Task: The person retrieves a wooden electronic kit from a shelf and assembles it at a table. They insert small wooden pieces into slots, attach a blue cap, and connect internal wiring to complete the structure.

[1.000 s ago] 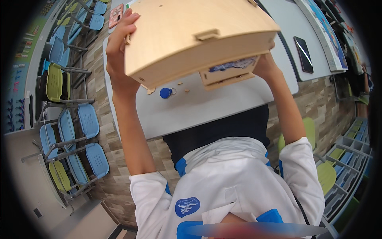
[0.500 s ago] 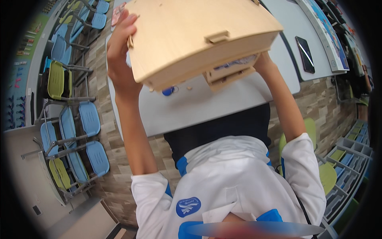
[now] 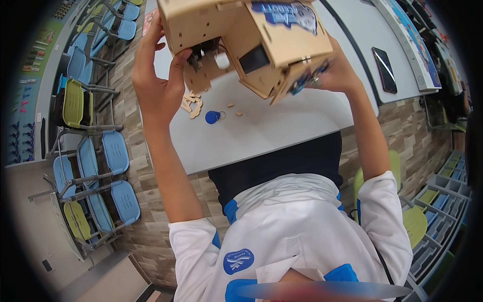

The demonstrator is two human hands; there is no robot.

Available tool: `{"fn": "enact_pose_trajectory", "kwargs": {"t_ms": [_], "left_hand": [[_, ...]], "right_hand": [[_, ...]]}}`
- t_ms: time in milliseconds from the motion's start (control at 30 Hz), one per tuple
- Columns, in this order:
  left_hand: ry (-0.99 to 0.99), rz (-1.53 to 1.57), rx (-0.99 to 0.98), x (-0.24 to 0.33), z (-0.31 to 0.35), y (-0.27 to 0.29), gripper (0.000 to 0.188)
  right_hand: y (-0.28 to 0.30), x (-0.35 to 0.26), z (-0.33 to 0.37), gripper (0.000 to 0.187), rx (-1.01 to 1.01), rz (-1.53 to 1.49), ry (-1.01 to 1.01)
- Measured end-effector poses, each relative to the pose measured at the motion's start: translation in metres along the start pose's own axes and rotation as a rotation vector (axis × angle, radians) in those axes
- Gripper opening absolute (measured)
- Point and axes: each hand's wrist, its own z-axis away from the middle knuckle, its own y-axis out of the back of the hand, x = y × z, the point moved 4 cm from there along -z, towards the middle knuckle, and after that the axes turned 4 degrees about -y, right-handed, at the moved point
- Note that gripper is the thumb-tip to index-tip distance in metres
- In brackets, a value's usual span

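A light plywood box (image 3: 292, 45) is held up over the white table by both my hands, tilted so that its open inside shows. My left hand (image 3: 158, 83) grips its left side panel, the thumb at the inner edge. My right hand (image 3: 342, 70) holds the right side, with its fingers partly hidden behind the box. Inside are a dark rectangular part (image 3: 253, 60), a small white part (image 3: 222, 61) and some wires. A blue sticker is on one panel. Electronic parts (image 3: 307, 78) show on the edge near my right hand.
On the table (image 3: 282, 126) lie a blue key fob (image 3: 212, 117) with a ring, small wood scraps (image 3: 239, 114) and thin wooden cutouts (image 3: 193, 106). A phone (image 3: 385, 69) rests on the adjoining table at right. Stacked blue and green chairs (image 3: 115, 151) stand at left.
The box has been turned over in my hands, from its plain outer panel to its open inside with wires and the sticker panel. The wooden cutouts on the table now show.
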Motion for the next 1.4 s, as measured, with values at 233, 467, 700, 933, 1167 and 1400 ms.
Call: {"fn": "enact_pose_trajectory", "kwargs": {"t_ms": [233,467,700,933,1167,1400], "left_hand": [[0.301,0.485,0.006,0.005,0.007,0.000,0.067],[0.476,0.666,0.137,0.025,0.020,-0.018,0.061],[1.137,0.837,0.294,0.075,0.085,-0.086,0.049],[1.387,1.142,0.334,0.176,0.126,-0.074,0.055],[1.323,0.960,0.354,0.156,0.118,-0.025,0.063],[1.214,0.869,0.278,0.140,0.139,-0.030,0.066]], "right_hand": [[0.019,0.006,0.014,0.070,-0.050,-0.187,-0.321],[0.018,-0.004,0.013,0.067,0.084,-0.507,-0.414],[0.039,-0.001,-0.042,0.047,-0.020,-0.450,-0.834],[0.062,-0.018,0.013,0.066,-0.046,-0.417,-1.244],[0.008,-0.047,0.042,0.074,-0.315,-0.696,-0.942],[0.013,-0.042,0.045,0.069,-0.283,-0.729,-0.873]]}}
